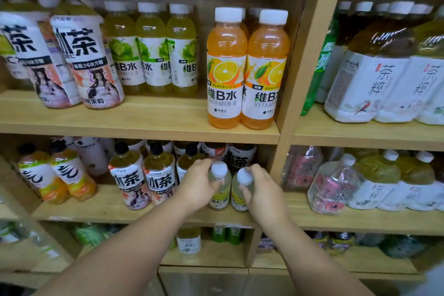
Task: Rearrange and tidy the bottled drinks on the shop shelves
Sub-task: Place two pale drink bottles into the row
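Two pale yellow bottles with white caps stand side by side on the middle shelf (149, 216), just left of the wooden upright. My left hand (199, 186) grips the left pale bottle (219, 190) around its neck and shoulder. My right hand (262, 190) grips the right pale bottle (240, 196) the same way, its cap showing beside my thumb. Both bottles are upright, with their lower labels visible between my hands. Behind them stand dark-capped tea bottles, partly hidden.
On the upper shelf stand two orange vitamin bottles (227, 67), several green lime bottles (153, 48) and big tea bottles (86, 55). Iced tea bottles (144, 175) sit left of my hands. The wooden upright (300, 79) is close on the right, with shrink-wrapped packs (374, 180) beyond it.
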`<state>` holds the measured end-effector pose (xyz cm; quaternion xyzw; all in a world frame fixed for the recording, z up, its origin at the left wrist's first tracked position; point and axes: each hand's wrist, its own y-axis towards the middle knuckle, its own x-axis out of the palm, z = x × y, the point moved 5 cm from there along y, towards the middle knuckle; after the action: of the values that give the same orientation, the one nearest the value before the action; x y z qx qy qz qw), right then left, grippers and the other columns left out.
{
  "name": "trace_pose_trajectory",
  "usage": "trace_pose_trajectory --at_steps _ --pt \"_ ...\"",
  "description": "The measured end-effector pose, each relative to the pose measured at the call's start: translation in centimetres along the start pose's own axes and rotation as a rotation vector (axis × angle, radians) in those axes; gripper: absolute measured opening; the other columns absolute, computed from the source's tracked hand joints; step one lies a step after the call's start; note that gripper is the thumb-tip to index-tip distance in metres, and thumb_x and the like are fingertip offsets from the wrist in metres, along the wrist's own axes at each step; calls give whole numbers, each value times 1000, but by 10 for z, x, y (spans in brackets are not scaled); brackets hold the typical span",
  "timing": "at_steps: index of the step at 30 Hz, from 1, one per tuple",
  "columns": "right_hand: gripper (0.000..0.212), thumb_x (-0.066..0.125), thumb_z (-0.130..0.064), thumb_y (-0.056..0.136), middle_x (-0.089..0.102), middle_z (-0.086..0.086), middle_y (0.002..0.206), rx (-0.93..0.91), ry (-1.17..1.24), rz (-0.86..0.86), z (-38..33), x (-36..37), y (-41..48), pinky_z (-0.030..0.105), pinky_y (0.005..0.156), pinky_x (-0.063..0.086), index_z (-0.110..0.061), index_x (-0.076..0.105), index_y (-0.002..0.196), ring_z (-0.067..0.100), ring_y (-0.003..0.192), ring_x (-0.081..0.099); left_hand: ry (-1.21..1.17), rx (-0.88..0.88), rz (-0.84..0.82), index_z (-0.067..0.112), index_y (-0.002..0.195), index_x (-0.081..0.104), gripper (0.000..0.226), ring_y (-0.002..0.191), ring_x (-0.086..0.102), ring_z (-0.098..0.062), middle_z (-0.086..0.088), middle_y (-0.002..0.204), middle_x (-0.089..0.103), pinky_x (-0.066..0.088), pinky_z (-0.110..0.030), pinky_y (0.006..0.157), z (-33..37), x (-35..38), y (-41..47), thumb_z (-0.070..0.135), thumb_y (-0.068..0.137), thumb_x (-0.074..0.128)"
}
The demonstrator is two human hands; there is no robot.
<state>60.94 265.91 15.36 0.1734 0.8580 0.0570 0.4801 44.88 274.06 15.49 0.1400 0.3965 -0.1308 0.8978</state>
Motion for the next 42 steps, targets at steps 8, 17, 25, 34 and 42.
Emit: trace_pose_trajectory --at_steps 8,17,25,34,42 --pt "46 72 -35 91 54 -7 136 9 19 -43 5 0 -8 35 86 50 -24 57 133 23 112 63 -55 32 58 16 128 64 46 107 55 -13 5 118 51 43 -25 97 -1 4 -15 25 86 79" --pt "47 69 -44 91 58 -8 121 -84 122 31 -21 -25 -10 27 78 43 -18 64 129 15 102 61 -147 35 174 25 116 64 29 86 53 -6 9 106 51 43 -24 78 -13 -57 -61 35 90 72" --pt "29 72 -41 88 57 -20 104 -288 372 -50 -121 -41 -6 17 72 36 -33 66 115 -3 90 52 -305 -10 451 32 105 69 16 98 59 -4 7 103 62 44 -22 80 -33 -176 -112 32 90 75" --pt "20 74 -32 88 60 -22 85 -468 562 -24 -271 -57 19 6 66 37 -41 64 102 -12 77 53 -347 28 740 35 97 72 6 94 67 -10 6 105 70 52 -32 79 -65 -341 -129 36 92 72" --pt "25 67 -44 91 64 -17 88 -488 628 125 -389 -62 84 27 67 45 -33 70 113 3 74 55 -256 114 787 27 98 72 16 84 66 -18 -2 99 71 51 -37 70 -100 -471 -97 41 91 71"
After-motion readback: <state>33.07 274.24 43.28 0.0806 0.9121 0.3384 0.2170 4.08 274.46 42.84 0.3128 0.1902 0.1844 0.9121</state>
